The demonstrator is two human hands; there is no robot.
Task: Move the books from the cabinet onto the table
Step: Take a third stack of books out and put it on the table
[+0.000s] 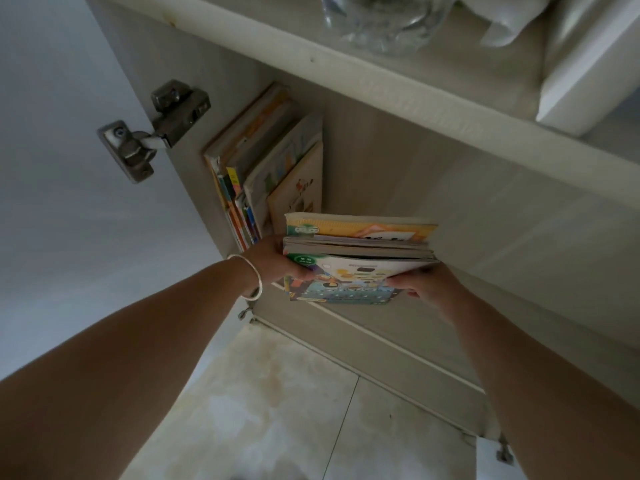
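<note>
Now both hands' grip, left hand [277, 259] and right hand [427, 285], around book stack [356, 258], cover writing unreadable.

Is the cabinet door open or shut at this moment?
Open. The door is swung aside on its hinge, so the books inside show, and both hands hold a stack at the shelf.

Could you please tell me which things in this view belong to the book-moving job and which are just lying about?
Job:
- stack of books, held in both hands: left hand, right hand
- books still standing in the cabinet

Lying about:
- glass jar on the shelf above
- white box
</note>
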